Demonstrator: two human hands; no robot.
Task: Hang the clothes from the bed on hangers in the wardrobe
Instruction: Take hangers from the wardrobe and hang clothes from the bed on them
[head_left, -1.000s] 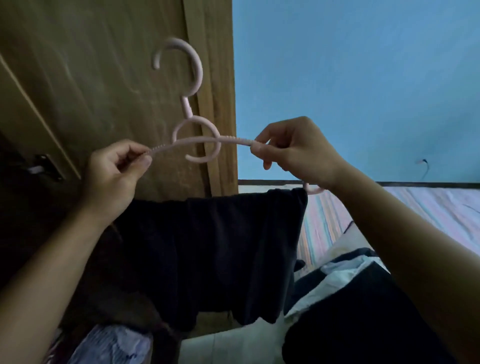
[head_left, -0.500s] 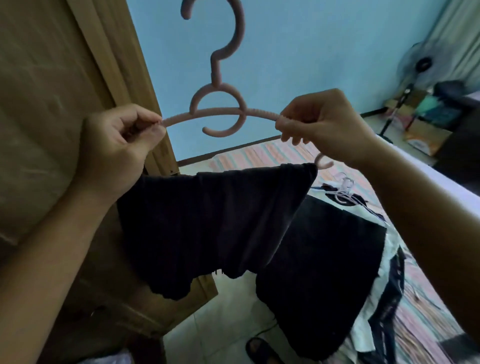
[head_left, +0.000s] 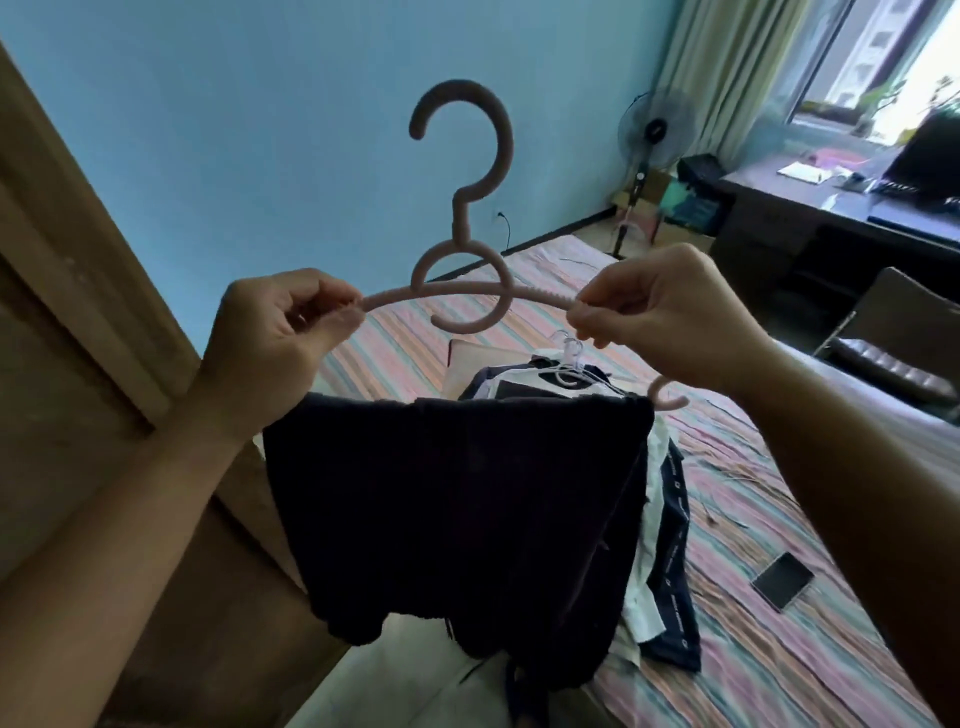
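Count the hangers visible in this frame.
2: a pink hanger held up by both hands with dark shorts on it, and a white hanger on the clothes pile on the bed. Others may be hidden.

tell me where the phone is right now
In the head view the phone lies flat on the striped bed at lower right, right of the clothes pile.

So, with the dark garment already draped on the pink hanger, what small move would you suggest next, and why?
Probably turn toward the wooden wardrobe on the left, keeping the hanger level. The dark garment already hangs from the pink hanger, the left hand and right hand pinch its two arms, and its hook points up, free, over the bed rather than near any rail.
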